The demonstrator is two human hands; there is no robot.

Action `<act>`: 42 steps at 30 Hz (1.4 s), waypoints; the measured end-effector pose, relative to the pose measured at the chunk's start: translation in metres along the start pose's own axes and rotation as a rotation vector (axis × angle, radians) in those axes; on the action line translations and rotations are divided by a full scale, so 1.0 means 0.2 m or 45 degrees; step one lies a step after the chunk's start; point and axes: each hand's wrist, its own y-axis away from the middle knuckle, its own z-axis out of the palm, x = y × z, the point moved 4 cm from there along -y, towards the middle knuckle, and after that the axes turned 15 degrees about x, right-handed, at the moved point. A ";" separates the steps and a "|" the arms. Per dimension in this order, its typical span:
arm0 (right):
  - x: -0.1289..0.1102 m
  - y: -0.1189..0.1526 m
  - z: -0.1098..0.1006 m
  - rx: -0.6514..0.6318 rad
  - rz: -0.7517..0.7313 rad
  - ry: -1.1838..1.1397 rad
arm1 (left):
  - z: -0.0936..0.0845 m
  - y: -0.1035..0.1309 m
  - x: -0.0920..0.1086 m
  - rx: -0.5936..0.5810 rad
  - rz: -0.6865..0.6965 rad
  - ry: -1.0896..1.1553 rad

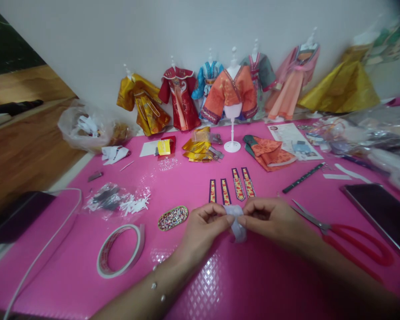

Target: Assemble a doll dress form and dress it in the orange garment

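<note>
My left hand (206, 226) and my right hand (270, 216) meet at the near middle of the table. Both pinch a pale, whitish-lavender strip (239, 232) between thumb and finger; it looks like thin fabric or ribbon, bent into a loop. Just beyond my fingers lie several patterned yellow trim pieces with dark edges (238, 189). An oval dish of small shiny beads (173, 218) is left of my left hand. Red-handled scissors (350, 240) rest by my right forearm, blades pointing toward the hands.
A tape roll (103, 262) and a bag of white bits (120, 202) are on the left. Dressed doll stands (232, 106) line the wall. Folded orange cloth (270, 153), a dark pen (303, 178), a phone (383, 213) and plastic bags (370, 133) occupy the right.
</note>
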 end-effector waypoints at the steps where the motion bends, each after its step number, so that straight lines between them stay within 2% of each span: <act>1: 0.00 0.00 0.00 -0.008 -0.003 0.010 | 0.00 0.00 0.00 0.006 -0.001 -0.009; 7: -0.01 0.00 0.00 -0.045 -0.016 0.089 | -0.02 0.00 -0.01 0.046 -0.001 -0.033; 11: 0.00 0.00 0.00 -0.049 0.045 0.085 | -0.01 0.00 -0.01 0.049 0.018 0.029; 14: 0.00 0.00 0.00 -0.033 0.058 0.052 | -0.01 0.00 -0.01 0.022 0.029 0.060; 18: -0.01 0.00 0.00 -0.049 0.033 0.036 | 0.00 0.00 -0.02 -0.041 -0.047 0.074; 23: 0.00 0.00 0.00 -0.060 0.012 0.057 | 0.00 0.01 -0.03 -0.070 -0.042 -0.048; 30: 0.01 0.00 -0.01 -0.053 -0.019 0.091 | -0.02 0.00 -0.02 0.026 0.019 -0.213; 42: 0.01 0.00 0.00 -0.060 0.057 0.075 | -0.02 -0.01 -0.02 0.055 0.077 -0.368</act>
